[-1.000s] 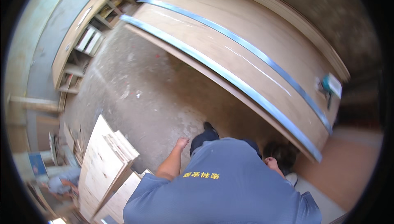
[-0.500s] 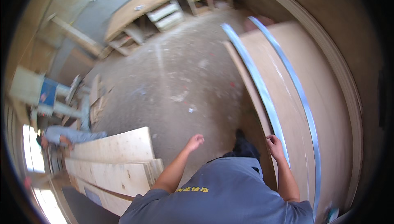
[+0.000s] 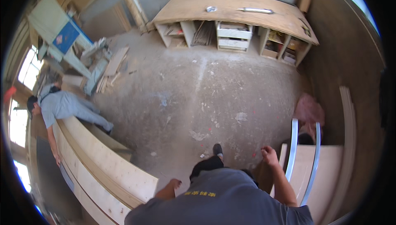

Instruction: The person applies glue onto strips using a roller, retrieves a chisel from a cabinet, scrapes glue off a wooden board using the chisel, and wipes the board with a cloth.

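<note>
- The large plywood panel (image 3: 326, 171) at the person's right looks heavy and stiff: a broad flat sheet, so it would likely swing and catch the air if tipped, and its thin edges would press hard into bare palms.
- Judging by its size, the safest hold is along its near edge and corner, with both hands spread apart; the face is too smooth and wide to grip.
- The two pale blue-grey strips (image 3: 293, 151) lying across it are loose-looking and could slide off if the sheet tilts.
- The panel is pale tan wood with a light, even grain, its left edge just beside the person's right leg; how it is supported cannot be told.
- The right hand (image 3: 270, 155) is at the panel's near corner, fingers curled, seemingly touching the edge; whether it grips it is unclear.
- The left hand (image 3: 175, 183) hangs loosely closed, holding nothing that shows, near the end of a long stack of boards (image 3: 105, 175) on the person's left.
- That stack is thick, light-coloured and layered; another person (image 3: 62, 107) in grey bends over its far end.
- Ahead lies a dusty concrete floor (image 3: 206, 89) and a long wooden shelf unit (image 3: 235, 12) against the wall, its tabletop carrying small tools.
</note>
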The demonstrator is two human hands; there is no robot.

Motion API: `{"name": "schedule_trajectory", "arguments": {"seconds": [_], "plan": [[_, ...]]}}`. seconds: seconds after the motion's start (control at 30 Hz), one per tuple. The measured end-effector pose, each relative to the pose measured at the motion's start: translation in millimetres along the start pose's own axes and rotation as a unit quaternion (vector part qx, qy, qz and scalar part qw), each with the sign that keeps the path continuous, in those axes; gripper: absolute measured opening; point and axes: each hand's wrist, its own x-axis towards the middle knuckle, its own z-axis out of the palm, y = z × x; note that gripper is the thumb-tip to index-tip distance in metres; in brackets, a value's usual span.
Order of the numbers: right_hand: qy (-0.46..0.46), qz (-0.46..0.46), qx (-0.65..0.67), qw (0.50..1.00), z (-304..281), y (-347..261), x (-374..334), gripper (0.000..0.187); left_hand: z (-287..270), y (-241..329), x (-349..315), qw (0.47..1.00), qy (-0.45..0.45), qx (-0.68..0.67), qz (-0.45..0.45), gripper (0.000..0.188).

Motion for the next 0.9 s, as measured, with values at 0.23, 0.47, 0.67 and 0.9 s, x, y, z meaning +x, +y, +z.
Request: {"name": "schedule_trajectory", "arguments": {"seconds": [0.23,0.47,0.67,0.9], "plan": [[0.053,0.128,0.051,0.989,-8,-1,126,0.018,20,386,0,0.84,0.287,0.223,0.404,0.024],[0.025,0.232,-0.046,0.971,-25,-66,340,0.026,-18,673,-17,0.841,0.299,0.088,0.443,0.029],[-0.046,0.021,-0.072,0.996,-9,-275,617,0.035,-77,767,-12,0.877,0.343,0.077,0.328,0.034],[-0.097,-0.274,-0.265,0.919,91,-591,842,0.045,-157,917,40,0.851,0.318,-0.2,0.365,0.029]]}}
